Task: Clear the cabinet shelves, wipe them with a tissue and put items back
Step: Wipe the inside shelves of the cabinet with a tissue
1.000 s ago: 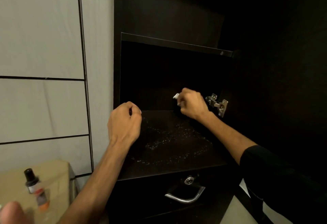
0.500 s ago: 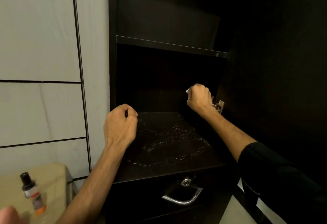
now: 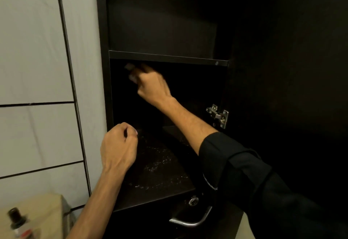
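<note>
1. Inside the dark cabinet point(image 3: 105, 88), just under the front edge of the upper shelf point(image 3: 167, 57), my right hand point(image 3: 152, 86) reaches deep toward the back left corner.
2. Its fingers point(image 3: 138, 72) are curled shut around something pale, which I take to be the tissue point(image 3: 131, 77); that spot is blurred and I cannot make out more.
3. My right forearm crosses the compartment on a slant, with a rolled black sleeve point(image 3: 235, 163) at the elbow, lower right of the upper shelf.
4. Below the upper shelf, the lower shelf point(image 3: 160, 163) is a dark board speckled with shiny flecks or droplets; nothing else shows on it.
5. My left hand point(image 3: 118, 148) hovers at the left front of the lower shelf, near the cabinet's left wall, fingers point(image 3: 131, 132) bent into a loose fist; I cannot tell whether it holds anything.
6. A metal hinge point(image 3: 218, 115) is fixed to the cabinet's right side, below and to the right of the upper shelf's end.
7. Under the lower shelf sits a drawer front with a round lock point(image 3: 193, 201) and a curved metal handle point(image 3: 190, 220).
8. Left of the cabinet is a pale tiled wall point(image 3: 33, 69).
9. Far lower left of the cabinet, a small bottle point(image 3: 17, 223) with a dark cap stands on a beige table point(image 3: 47, 210).
</note>
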